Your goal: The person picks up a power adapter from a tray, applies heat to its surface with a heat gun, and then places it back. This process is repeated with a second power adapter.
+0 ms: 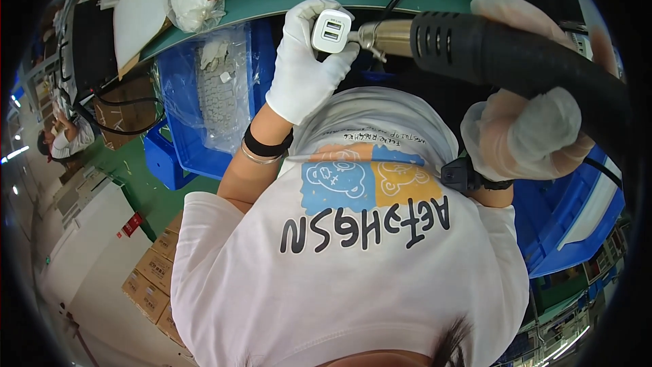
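Note:
My left hand [305, 71], in a white glove, grips a white two-port USB charger [331, 31] between thumb and fingers, its ports facing up. Close to the charger's right side is the metal nozzle [392, 38] of a thick black ribbed tube [468, 44]. A thin wire is wrapped about the nozzle's tip. My right hand [526, 132], in a thin whitish glove, is behind the tube, with fingers showing above it and the thumb below. The tube hides the middle of this hand, so I cannot tell whether it grips anything.
A blue bin [178, 119] lined with clear plastic stands left of my left arm, with small white pieces in it. Another blue bin [564, 224] is at the right. A green worktop [272, 0] with cardboard and plastic bags runs ahead. Brown cartons [153, 272] lie at the lower left.

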Available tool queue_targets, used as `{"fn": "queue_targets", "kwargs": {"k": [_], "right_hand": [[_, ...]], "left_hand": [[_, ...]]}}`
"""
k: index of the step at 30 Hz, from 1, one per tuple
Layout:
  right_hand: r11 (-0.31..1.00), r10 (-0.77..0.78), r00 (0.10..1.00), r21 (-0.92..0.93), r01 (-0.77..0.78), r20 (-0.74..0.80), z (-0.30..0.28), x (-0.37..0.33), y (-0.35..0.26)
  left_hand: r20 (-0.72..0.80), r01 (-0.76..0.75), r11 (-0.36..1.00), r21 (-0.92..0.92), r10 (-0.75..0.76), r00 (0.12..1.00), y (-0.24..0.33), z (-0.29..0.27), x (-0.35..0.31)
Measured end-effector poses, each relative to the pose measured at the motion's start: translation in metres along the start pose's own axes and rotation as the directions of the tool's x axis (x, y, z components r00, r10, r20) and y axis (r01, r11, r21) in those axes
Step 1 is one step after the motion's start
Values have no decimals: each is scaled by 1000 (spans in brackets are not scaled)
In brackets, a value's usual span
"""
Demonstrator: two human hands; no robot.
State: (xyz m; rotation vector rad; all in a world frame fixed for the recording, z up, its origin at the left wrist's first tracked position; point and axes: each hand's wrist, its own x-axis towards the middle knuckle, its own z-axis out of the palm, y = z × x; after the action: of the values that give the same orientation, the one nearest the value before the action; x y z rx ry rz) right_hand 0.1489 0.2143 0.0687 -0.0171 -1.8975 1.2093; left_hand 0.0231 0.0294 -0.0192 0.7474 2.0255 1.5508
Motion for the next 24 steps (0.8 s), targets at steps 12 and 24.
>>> {"fn": "queue_targets", "kwargs": {"k": [12, 24], "right_hand": [[982, -186, 983, 29, 185, 3, -14, -7, 32], [986, -167, 984, -4, 167, -69, -16, -6, 41]], "left_hand": [[-20, -33, 999, -16, 33, 999, -5, 0, 1], [-11, -25, 1000, 4, 25, 1000, -1, -1, 1]]}}
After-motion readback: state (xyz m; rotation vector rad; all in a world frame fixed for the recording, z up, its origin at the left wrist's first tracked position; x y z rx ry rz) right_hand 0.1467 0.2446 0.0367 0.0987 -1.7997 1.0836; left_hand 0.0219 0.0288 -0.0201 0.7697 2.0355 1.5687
